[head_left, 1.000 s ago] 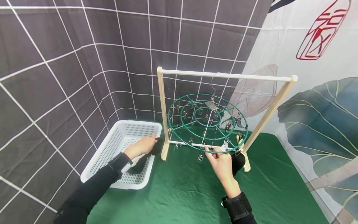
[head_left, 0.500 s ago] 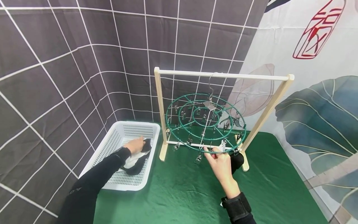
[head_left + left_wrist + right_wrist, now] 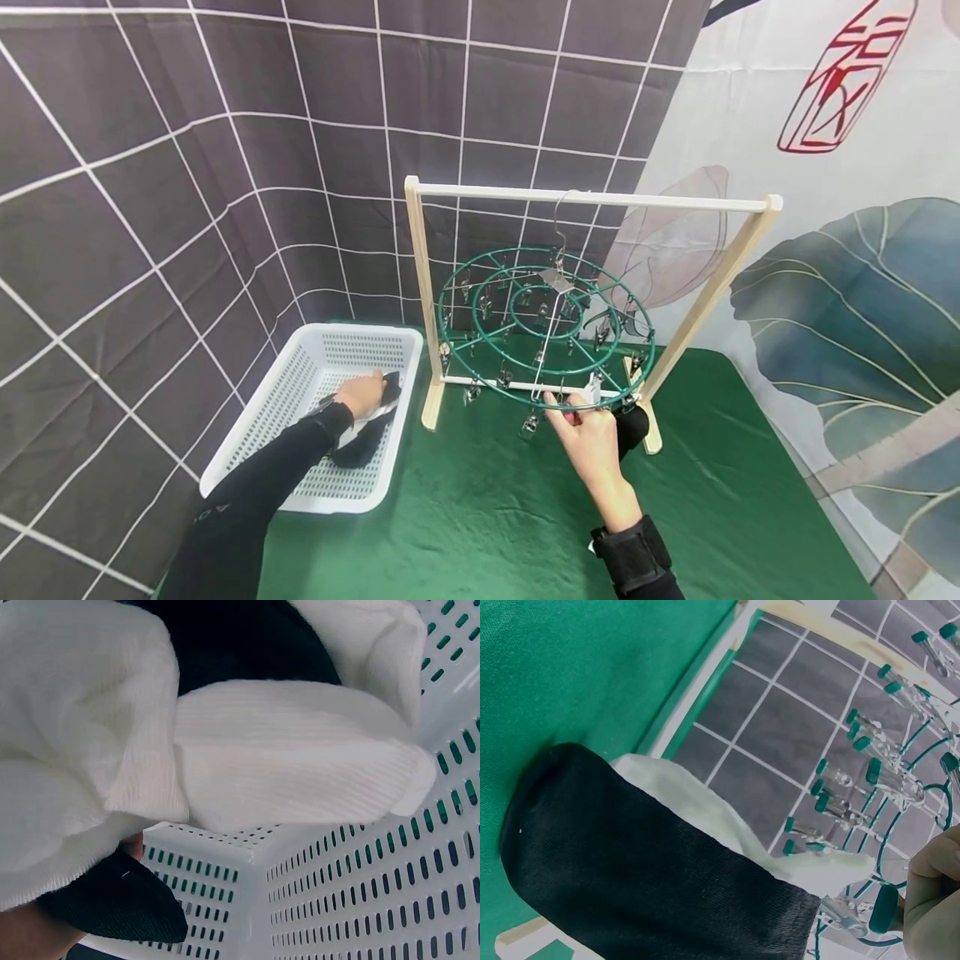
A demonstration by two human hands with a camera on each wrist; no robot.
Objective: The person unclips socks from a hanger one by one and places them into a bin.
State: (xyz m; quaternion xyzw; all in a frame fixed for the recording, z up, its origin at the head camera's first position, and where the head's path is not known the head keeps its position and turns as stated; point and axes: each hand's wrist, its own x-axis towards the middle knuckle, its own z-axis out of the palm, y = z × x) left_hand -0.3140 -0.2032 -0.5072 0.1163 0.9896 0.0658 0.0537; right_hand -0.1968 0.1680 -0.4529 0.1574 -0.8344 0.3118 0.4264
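Observation:
My left hand reaches into the white basket and grips a black sock. White socks lie around it and hide much of the hand in the left wrist view. My right hand holds the front rim of a round green clip hanger, beside a clip with green tips. Close to that hand, a black sock and a white sock hang down from the hanger. In the head view the right hand partly covers them.
The hanger hooks over the white top bar of a wooden stand. Several metal clips dangle from its rings. Green cloth covers the table, with a grey grid curtain behind.
My left hand has moved down and slightly left, deeper into the basket, with the black sock. The right hand keeps its place at the hanger's rim. The head view has shifted slightly.

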